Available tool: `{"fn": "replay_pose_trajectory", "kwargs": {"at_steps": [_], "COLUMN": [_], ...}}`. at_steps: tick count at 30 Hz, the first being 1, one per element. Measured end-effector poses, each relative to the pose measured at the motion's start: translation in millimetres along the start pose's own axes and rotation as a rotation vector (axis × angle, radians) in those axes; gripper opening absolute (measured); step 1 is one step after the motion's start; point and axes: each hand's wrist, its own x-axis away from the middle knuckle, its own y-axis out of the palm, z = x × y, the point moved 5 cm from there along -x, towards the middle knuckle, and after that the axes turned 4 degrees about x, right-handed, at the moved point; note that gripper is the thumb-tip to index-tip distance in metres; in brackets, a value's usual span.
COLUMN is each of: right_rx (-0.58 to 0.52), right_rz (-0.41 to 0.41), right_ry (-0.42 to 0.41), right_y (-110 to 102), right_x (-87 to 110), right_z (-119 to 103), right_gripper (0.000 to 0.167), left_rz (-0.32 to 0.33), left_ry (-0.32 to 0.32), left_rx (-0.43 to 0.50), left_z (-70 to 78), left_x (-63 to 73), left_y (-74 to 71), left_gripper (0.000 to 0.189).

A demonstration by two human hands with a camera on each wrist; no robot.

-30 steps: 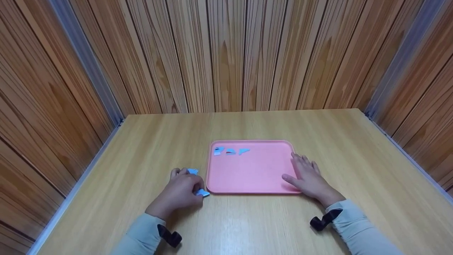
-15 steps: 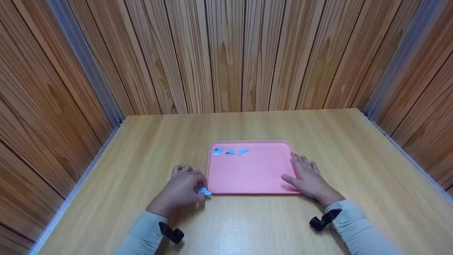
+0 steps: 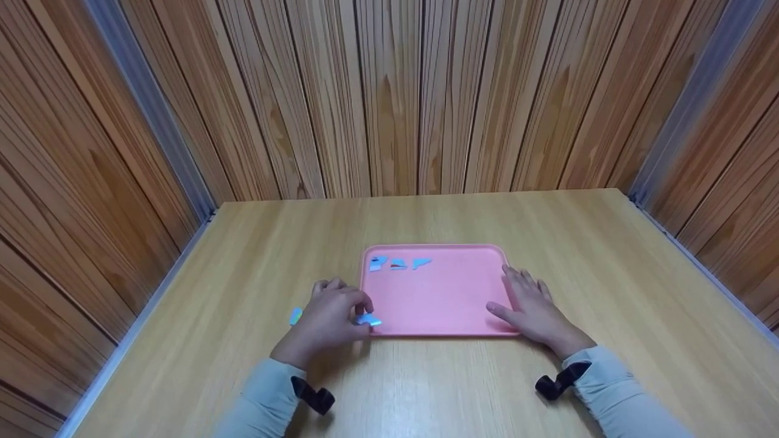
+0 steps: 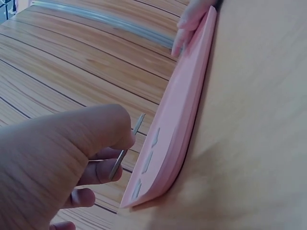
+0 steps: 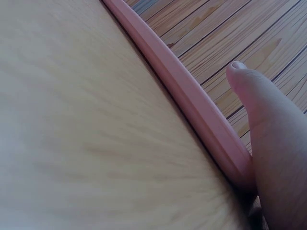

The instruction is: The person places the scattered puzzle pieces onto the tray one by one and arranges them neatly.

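Observation:
My left hand (image 3: 331, 313) pinches a thin, flat light-blue puzzle piece (image 3: 369, 320) between thumb and fingers, over the front left corner of the pink tray (image 3: 438, 298). In the left wrist view that piece (image 4: 139, 123) appears edge-on, above the level of the tray's rim. Three similar blue pieces lie in a row at the tray's far left: one with a dark and white print (image 3: 377, 263), one with a red mark (image 3: 398, 264) and a plain one (image 3: 421, 263). My right hand (image 3: 530, 310) rests on the tray's right edge, its fingers stretched out and thumb over the inside.
Another blue piece with some green (image 3: 296, 316) lies on the wooden table (image 3: 438, 389), left of my left hand and partly covered by it. Wood-panelled walls (image 3: 389, 103) rise behind the table and at both sides.
The left hand has moved right, carrying the puzzle piece from beside the tray to over its front left corner. A piece on the table has come into view behind it. The right hand stays put.

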Motion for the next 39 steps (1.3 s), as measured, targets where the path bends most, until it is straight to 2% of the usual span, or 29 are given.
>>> {"fn": "replay_pose_trajectory", "kwargs": {"at_steps": [7, 12, 17, 22, 29, 39], "right_rx": [-0.009, 0.002, 0.012, 0.019, 0.016, -0.003], "right_rz": [0.014, 0.012, 0.015, 0.01, 0.008, 0.027], "right_ry": [-0.003, -0.006, -0.012, -0.015, -0.01, -0.018], "right_y": [3, 5, 4, 3, 1, 0], "right_x": [4.6, 4.7, 2.3, -0.9, -0.4, 0.1], "right_z": [3, 1, -1, -3, -2, -1], "right_gripper": [0.095, 0.095, 0.096, 0.096, 0.096, 0.095], "left_rz": [0.015, -0.004, -0.014, -0.003, -0.017, 0.011], "left_ry": [0.035, -0.002, 0.014, 0.057, 0.028, 0.05], "left_rx": [-0.001, 0.027, 0.005, -0.075, -0.083, -0.146], "left_z": [8.7, 11.1, 17.7, 27.9, 40.3, 52.0], "left_x": [-7.5, -17.5, -31.8, -47.2, -71.8, -99.1], "left_y": [11.2, 16.0, 19.2, 22.5, 31.5, 45.3], "left_gripper": [0.022, 0.023, 0.023, 0.022, 0.02, 0.023]}}
